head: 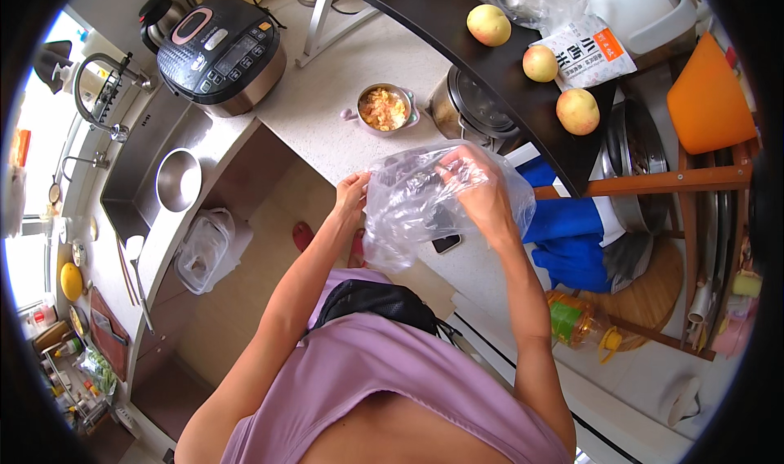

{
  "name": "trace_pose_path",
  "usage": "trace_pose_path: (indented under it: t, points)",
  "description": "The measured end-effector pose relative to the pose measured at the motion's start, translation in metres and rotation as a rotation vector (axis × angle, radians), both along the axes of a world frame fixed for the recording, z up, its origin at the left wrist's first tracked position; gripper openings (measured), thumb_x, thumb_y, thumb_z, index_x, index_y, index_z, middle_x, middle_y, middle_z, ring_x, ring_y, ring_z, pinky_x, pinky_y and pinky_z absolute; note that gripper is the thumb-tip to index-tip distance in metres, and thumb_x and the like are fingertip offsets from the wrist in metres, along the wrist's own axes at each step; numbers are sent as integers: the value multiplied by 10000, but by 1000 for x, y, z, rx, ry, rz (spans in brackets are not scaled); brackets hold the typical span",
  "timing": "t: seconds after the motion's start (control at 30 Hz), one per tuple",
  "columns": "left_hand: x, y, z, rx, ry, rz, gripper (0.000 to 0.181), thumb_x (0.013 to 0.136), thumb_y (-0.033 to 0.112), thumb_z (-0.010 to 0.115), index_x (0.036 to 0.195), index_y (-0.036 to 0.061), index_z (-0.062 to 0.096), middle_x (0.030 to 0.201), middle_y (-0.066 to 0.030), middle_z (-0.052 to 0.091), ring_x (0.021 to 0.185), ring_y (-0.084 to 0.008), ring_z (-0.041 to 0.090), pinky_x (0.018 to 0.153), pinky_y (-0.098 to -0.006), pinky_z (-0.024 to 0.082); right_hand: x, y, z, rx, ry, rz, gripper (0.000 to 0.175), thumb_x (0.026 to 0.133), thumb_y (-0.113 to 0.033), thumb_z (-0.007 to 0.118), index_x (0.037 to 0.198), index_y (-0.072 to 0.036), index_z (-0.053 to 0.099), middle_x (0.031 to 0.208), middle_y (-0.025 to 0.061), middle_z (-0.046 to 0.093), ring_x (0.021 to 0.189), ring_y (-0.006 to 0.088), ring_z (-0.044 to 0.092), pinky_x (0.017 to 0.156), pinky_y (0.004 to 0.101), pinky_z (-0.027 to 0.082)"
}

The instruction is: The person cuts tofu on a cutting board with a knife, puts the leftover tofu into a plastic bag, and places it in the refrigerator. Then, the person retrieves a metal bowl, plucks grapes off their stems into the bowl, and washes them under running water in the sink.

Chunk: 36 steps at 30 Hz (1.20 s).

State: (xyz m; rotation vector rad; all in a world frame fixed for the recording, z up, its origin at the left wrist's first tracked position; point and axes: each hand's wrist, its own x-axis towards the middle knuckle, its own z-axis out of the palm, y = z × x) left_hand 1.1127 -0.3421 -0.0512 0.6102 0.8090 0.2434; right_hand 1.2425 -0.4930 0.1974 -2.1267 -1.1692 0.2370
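Observation:
A clear plastic bag [407, 210] hangs spread between my hands, in front of my body and partly over the counter. My left hand [353, 191] pinches the bag's left edge. My right hand [470, 179] is at the bag's right part, with film over its fingers; whether they grip the film cannot be told. Beyond the bag stands a small bowl of yellow and orange food [384, 110]. Right of it is a pot with a dark lid [481, 99]. A phone [446, 243] lies on the counter, partly behind the bag.
Three peach-like fruits, one nearest the corner [577, 112], rest on a raised black shelf [422, 29]. A rice cooker [220, 53] stands back left. A metal bowl [179, 180] sits at the sink's edge. Right are blue cloth [560, 225] and an oil bottle [579, 323].

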Motion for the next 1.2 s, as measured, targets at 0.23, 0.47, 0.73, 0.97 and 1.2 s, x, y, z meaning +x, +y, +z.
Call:
trace_pose_path:
  t: [0.23,0.47,0.73,0.97,1.2]
  points:
    - [13,-6,-5,-27,179,43,95,935,237,554,925,143,562,898,21,611,754,-98,576,625,-272,466,4,-8,1,44,12,-23,173,784,-43,685,927,-9,593,851,133,609,827,320,600,722,371,467]
    - [15,2,-2,-18,86,-151,149,940,242,542,1019,120,576,1005,-12,632,888,-139,608,798,-319,483,7,-8,12,125,-90,69,147,755,63,639,884,0,607,916,119,597,800,312,606,692,356,483]
    - [51,13,123,540,-365,-439,468,968,381,481,1338,93,485,1324,-93,524,1296,-172,393,1068,-352,296,16,-13,9,123,-136,302,147,740,72,608,850,-21,634,898,101,604,834,307,607,706,370,492]
    - [85,4,122,327,-566,-463,148,954,190,555,980,69,637,878,41,635,780,-35,573,706,-219,477,12,-21,4,79,-346,452,189,678,90,609,822,-33,622,895,69,601,834,259,614,712,357,506]
    - [79,5,71,171,-334,-59,165,960,202,547,949,62,633,831,41,624,785,-47,554,730,-222,454,9,-23,9,153,-303,236,223,685,105,640,851,-40,612,865,68,590,790,256,616,647,340,510]
